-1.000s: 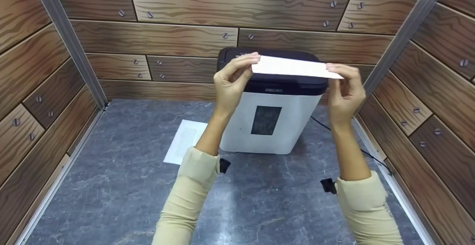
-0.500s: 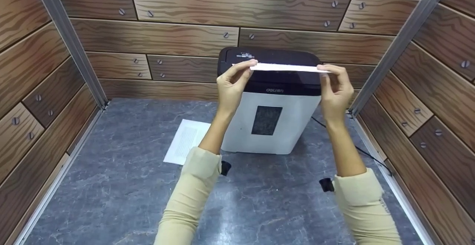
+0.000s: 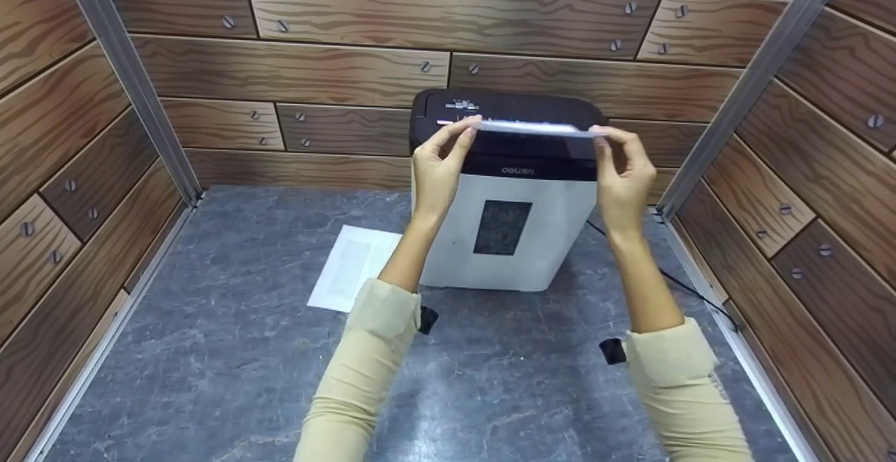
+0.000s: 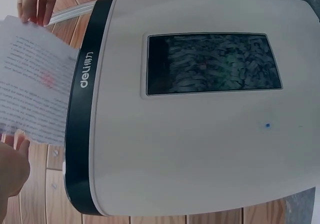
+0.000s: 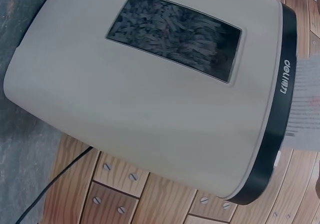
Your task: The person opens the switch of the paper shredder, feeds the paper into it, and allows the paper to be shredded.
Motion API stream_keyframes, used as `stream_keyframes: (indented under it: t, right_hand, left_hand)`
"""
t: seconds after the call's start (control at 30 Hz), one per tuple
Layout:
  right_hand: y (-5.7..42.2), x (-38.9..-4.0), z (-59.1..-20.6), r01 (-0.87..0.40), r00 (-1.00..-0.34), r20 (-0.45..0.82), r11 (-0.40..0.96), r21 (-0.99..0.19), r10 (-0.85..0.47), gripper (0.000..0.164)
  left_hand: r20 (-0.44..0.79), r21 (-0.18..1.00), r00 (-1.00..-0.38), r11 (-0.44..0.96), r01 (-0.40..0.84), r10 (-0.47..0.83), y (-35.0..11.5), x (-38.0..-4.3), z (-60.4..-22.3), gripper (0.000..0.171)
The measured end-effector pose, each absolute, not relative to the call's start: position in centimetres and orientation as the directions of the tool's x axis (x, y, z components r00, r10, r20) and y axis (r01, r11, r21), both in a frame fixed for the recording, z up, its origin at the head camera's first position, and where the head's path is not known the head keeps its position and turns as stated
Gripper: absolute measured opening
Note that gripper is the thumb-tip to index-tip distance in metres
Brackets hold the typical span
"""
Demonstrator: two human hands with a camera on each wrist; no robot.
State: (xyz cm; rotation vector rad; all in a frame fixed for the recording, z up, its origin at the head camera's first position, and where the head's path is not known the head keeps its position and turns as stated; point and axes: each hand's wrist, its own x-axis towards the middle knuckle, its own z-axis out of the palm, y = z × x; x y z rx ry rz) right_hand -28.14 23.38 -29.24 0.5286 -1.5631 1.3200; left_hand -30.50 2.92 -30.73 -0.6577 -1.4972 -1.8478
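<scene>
A sheet of printed paper (image 3: 525, 128) stands nearly edge-on to the head view, over the dark top of a paper shredder (image 3: 448, 238). My left hand (image 3: 437, 171) pinches its left side between thumb and fingers; my right hand (image 3: 625, 178) pinches the right side. In the left wrist view the paper (image 4: 30, 84) shows lines of text and a red mark, its lower edge reaching behind the shredder's dark rim. Behind the shredder's window (image 4: 215, 64) lie paper shreds. Only part of the sheet (image 5: 306, 107) shows in the right wrist view.
Another printed sheet (image 3: 350, 266) lies on the grey marbled surface (image 3: 210, 350), left of the shredder and partly behind my left forearm. A black cable (image 3: 689, 287) runs right from the shredder. Wood-patterned panels (image 3: 350, 7) enclose the back and sides.
Both hands tilted the sheet upright and lowered it onto the shredder's top, so less of its face shows in the head view. My right hand moved left and slightly down.
</scene>
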Motion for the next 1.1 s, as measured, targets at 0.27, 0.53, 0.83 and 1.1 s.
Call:
stream_keyframes:
  t: [0.27, 0.53, 0.83, 1.1]
  right_hand:
    - [24.6, -30.2, -31.0, -0.726, -0.491, 0.832, 0.407, -0.555, 0.259, 0.010]
    - [25.3, -31.8, -31.8, -0.637, -0.502, 0.820, 0.524, -0.566, 0.276, 0.011]
    - [25.0, -31.4, -31.3, -0.603, -0.458, 0.816, 0.551, -0.577, 0.353, 0.011]
    - [24.9, -31.8, -31.6, -0.580, -0.480, 0.818, 0.585, -0.566, 0.316, 0.010]
  left_hand:
    - [0.725, 0.686, -0.666, 0.100, 0.720, -0.176, 3.0, -32.0, -32.3, 0.019]
    - [0.735, 0.657, -0.663, 0.393, 0.644, -0.143, 2.7, -32.4, -32.8, 0.022]
    - [0.801, 0.596, -0.567, 0.352, 0.722, -0.193, 2.9, -32.4, -32.5, 0.017]
    - [0.781, 0.620, -0.584, 0.392, 0.679, -0.223, 3.2, -32.5, -32.7, 0.015]
